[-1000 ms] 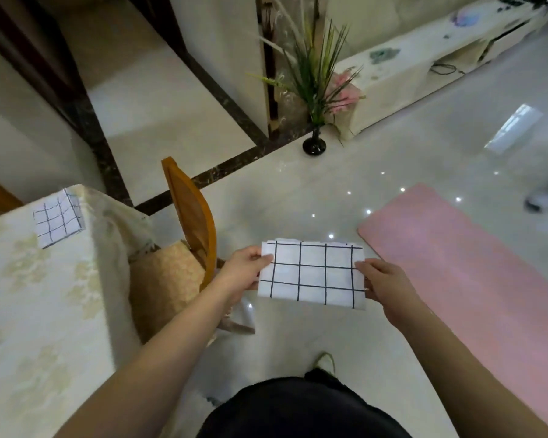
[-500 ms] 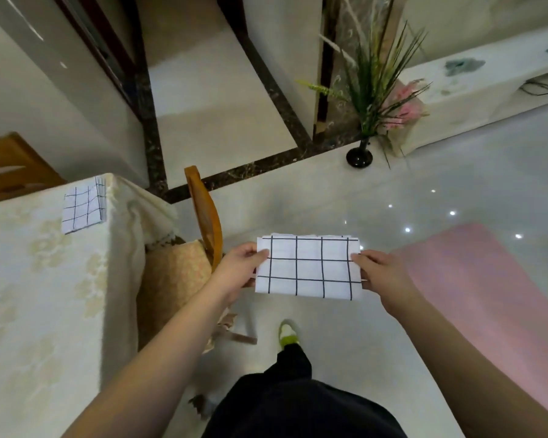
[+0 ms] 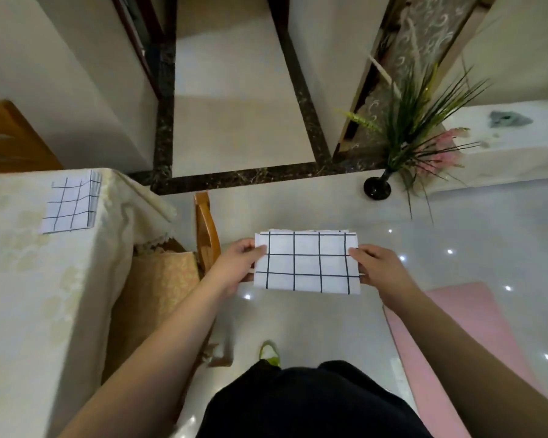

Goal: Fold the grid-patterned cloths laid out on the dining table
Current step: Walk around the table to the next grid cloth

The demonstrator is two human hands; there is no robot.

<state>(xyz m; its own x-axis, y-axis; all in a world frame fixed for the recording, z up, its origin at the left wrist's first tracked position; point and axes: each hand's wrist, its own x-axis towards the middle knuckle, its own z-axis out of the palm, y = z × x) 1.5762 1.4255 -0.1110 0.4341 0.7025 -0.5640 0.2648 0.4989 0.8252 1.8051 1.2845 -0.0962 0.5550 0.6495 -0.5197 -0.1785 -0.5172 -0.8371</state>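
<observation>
**Folded cloth held in the air between two hands**

The left hand (image 3: 238, 265) pinches the left edge of a folded grid cloth (image 3: 307, 262), thumb on top and the other fingers curled underneath. The right hand (image 3: 382, 268) pinches the opposite edge the same way, thumb lying over the top face, the remaining fingers tucked below and hidden from sight. Both forearms reach forward from the bottom of the view, angled inward so the hands face each other at the same height.

The cloth is a flat white rectangle with dark lines, several layers showing along its far edge. It hangs over the shiny floor (image 3: 298, 320), off the table and to the right of it.

A second folded grid cloth (image 3: 72, 203) lies on the table (image 3: 29, 279) near its far corner, on a pale patterned tablecloth. A wooden chair (image 3: 207, 229) stands just beside the table, between it and the left hand. A pink mat (image 3: 462, 336) lies on the floor under the right forearm. A dark vase with green and pink stems (image 3: 377, 188) stands farther off by the wall.
</observation>
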